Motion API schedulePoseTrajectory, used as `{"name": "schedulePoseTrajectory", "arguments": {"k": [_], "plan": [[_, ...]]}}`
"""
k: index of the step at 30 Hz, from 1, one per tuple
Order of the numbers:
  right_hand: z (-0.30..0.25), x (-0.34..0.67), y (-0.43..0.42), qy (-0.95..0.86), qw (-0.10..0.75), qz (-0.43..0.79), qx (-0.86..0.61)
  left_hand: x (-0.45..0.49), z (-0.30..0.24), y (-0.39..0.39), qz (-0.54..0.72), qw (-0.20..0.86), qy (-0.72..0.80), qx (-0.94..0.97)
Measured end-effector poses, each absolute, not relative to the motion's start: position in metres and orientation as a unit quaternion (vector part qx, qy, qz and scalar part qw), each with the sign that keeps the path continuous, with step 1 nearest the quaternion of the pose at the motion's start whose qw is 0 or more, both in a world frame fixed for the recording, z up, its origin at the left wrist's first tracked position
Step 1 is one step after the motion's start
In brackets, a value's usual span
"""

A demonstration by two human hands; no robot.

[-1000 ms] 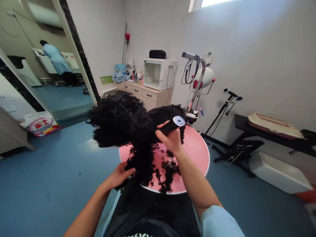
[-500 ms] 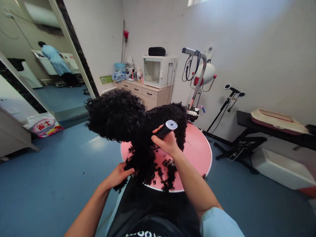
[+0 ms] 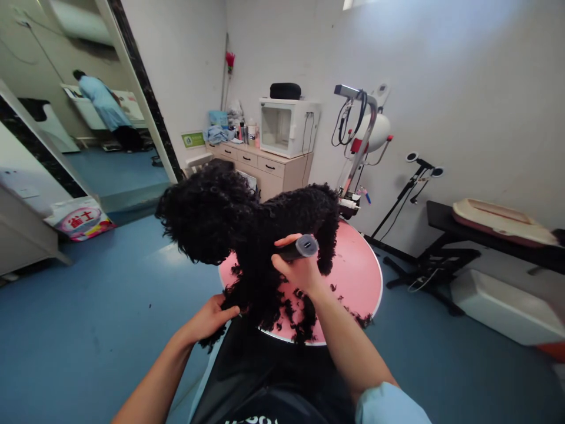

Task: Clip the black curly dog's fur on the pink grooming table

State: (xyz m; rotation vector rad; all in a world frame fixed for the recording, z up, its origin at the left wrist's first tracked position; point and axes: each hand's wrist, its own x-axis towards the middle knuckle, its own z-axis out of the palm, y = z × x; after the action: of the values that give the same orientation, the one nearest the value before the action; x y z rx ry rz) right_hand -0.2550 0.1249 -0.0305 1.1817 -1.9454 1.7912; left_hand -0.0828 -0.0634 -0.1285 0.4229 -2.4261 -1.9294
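Note:
A black curly-haired dog (image 3: 233, 224) stands on a round pink grooming table (image 3: 357, 277), head toward the left. My right hand (image 3: 296, 268) is closed around a dark electric clipper (image 3: 296, 248), held against the dog's side. My left hand (image 3: 210, 317) grips the dog's front leg near the table's front edge. Clumps of cut black fur (image 3: 353, 318) lie on the pink top.
A metal grooming arm with leashes (image 3: 359, 126) rises behind the table. A cabinet with a white drying box (image 3: 285, 129) stands at the back wall. A black bench with a tray (image 3: 498, 227) is at the right. Another person in light blue (image 3: 101, 103) stands in the far left room.
My right hand has slid the clipper lower and a little left along the dog's flank, tilting its end sideways. The left hand keeps its hold on the leg. More fur lies on the table.

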Motion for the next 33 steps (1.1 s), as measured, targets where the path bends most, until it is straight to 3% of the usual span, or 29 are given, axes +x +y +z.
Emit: {"name": "schedulePoseTrajectory", "arguments": {"k": [6, 12, 17, 23, 26, 30, 33], "plan": [[-0.039, -0.257, 0.141, -0.706, 0.025, 0.562, 0.431, -0.073, -0.137, -0.077, -0.608, -0.009, -0.773, 0.181], [-0.022, -0.245, 0.163, -0.523, 0.151, 0.765, 0.345, -0.07, -0.14, -0.085, -0.612, -0.005, -0.778, 0.145], [-0.032, -0.24, 0.125, -0.621, 0.16, 0.673, 0.369, -0.07, -0.141, -0.082, -0.613, -0.007, -0.779, 0.13], [-0.055, -0.247, 0.125, -0.702, 0.057, 0.578, 0.412, -0.066, -0.15, -0.092, -0.615, -0.014, -0.773, 0.154], [-0.051, -0.246, 0.148, -0.661, 0.066, 0.623, 0.413, -0.067, -0.153, -0.097, -0.612, -0.015, -0.776, 0.151], [-0.034, -0.239, 0.157, -0.527, 0.15, 0.762, 0.345, -0.07, -0.152, -0.097, -0.615, -0.036, -0.775, 0.142], [-0.028, -0.235, 0.138, -0.539, 0.149, 0.742, 0.371, -0.072, -0.151, -0.095, -0.613, -0.04, -0.779, 0.128]]}}
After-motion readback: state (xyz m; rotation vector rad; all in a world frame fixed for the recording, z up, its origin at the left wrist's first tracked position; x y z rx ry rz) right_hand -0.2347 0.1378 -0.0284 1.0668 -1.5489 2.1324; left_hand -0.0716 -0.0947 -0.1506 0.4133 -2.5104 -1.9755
